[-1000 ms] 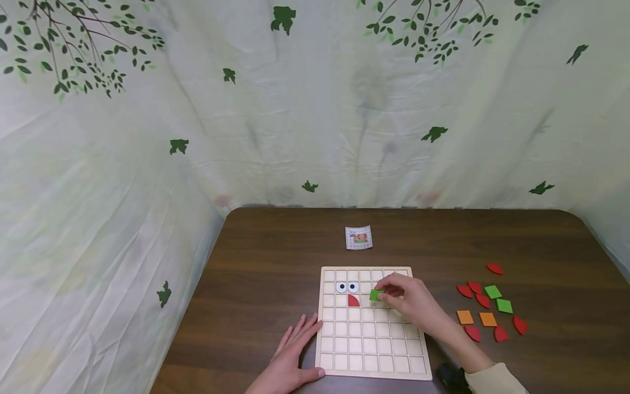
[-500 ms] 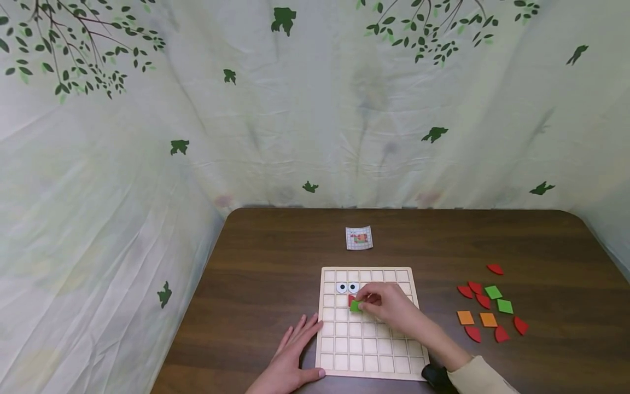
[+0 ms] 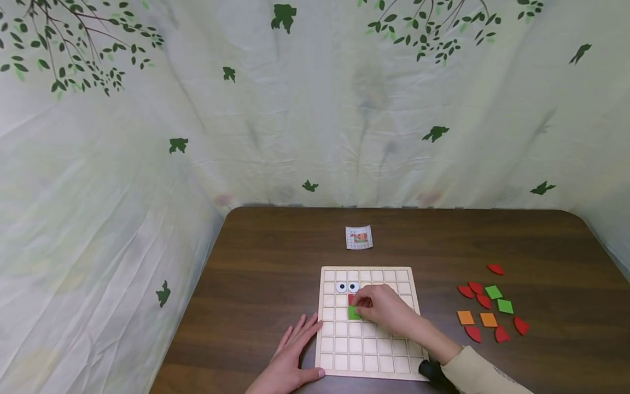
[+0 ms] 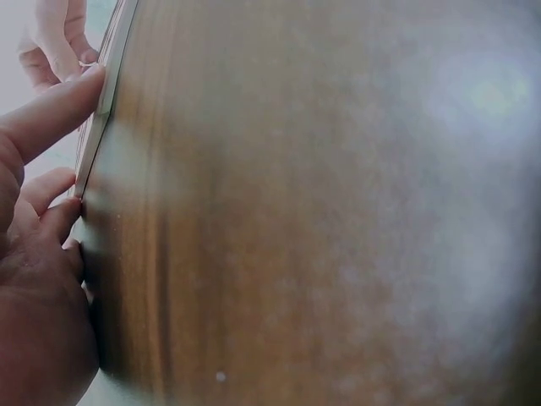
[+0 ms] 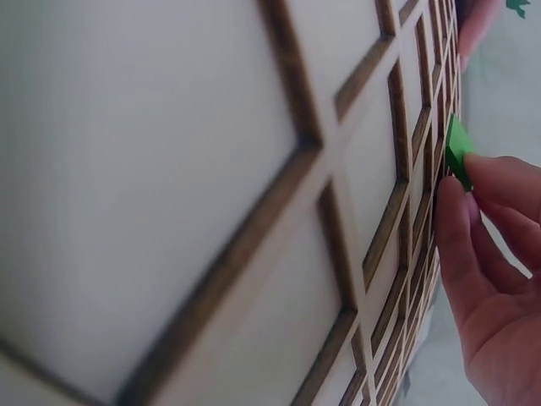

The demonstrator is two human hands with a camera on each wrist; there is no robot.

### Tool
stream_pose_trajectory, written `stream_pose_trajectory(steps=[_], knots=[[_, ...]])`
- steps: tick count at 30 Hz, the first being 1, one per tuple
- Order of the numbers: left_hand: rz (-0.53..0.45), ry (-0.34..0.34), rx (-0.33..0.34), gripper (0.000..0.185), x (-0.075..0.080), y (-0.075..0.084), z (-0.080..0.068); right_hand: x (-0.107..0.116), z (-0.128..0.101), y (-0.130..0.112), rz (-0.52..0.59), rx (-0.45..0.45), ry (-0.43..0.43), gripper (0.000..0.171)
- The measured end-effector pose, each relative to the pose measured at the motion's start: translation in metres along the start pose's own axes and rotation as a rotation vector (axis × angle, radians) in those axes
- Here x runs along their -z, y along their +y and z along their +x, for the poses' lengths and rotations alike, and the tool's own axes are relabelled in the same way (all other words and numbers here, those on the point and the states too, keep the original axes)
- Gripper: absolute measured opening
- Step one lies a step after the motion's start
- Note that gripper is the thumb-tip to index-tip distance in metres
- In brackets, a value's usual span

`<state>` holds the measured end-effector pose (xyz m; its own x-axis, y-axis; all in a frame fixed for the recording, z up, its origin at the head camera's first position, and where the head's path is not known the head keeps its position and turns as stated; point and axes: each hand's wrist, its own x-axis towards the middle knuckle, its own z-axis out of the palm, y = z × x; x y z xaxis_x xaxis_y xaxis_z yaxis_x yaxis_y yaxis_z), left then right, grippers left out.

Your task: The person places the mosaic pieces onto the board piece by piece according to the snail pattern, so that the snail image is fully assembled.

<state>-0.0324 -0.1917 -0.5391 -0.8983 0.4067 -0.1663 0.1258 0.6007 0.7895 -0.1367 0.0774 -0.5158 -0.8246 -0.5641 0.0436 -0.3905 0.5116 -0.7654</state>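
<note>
My right hand [image 3: 386,309] pinches a green square tile [image 3: 353,313] between thumb and fingers, close over the white gridded board [image 3: 374,361]. In the right wrist view the green tile [image 5: 458,150] tilts at the grid's raised ridges. Just above the tile, a red quarter-round piece [image 3: 351,299] is partly covered by the fingers. Two round eye pieces [image 3: 347,287] sit in neighbouring cells higher up. At the board's left edge my left hand [image 3: 292,355] rests with fingers spread, fingertips and thumb touching the rim. The left wrist view shows the left hand [image 4: 42,211] against the board's side.
Right of the board lie several red quarter-round pieces [image 3: 501,334], two green tiles [image 3: 493,292] and two orange tiles [image 3: 465,318] on the brown table [image 3: 275,251]. A small picture card [image 3: 359,238] lies beyond the board. A leaf-printed curtain [image 3: 315,109] hangs behind.
My right hand has carried the green tile left and then slightly nearer, from the board's middle to the cell below the red piece. The left hand has stayed in place.
</note>
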Motion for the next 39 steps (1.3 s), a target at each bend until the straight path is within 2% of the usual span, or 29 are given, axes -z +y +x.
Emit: stream_pose_trajectory(steps=[11, 16, 20, 23, 28, 39], knots=[[-0.003, -0.004, 0.004, 0.086, 0.001, 0.002, 0.002, -0.001, -0.001, 0.001, -0.054, 0.047, 0.007, 0.012], [0.014, 0.005, -0.014, 0.087, 0.000, 0.003, 0.002, 0.002, -0.004, 0.002, -0.034, 0.008, -0.031, 0.013], [-0.005, -0.006, 0.004, 0.087, 0.000, 0.003, 0.003, 0.006, -0.009, 0.004, -0.008, -0.008, -0.045, 0.014], [-0.017, -0.012, 0.015, 0.086, 0.000, 0.003, 0.003, 0.009, -0.015, 0.005, 0.015, -0.003, -0.037, 0.015], [-0.007, -0.003, -0.006, 0.087, 0.000, 0.002, 0.003, 0.017, -0.028, 0.010, 0.048, -0.005, -0.019, 0.018], [-0.036, -0.016, 0.011, 0.088, 0.000, 0.000, 0.002, 0.041, -0.063, 0.025, 0.060, -0.098, 0.045, 0.019]])
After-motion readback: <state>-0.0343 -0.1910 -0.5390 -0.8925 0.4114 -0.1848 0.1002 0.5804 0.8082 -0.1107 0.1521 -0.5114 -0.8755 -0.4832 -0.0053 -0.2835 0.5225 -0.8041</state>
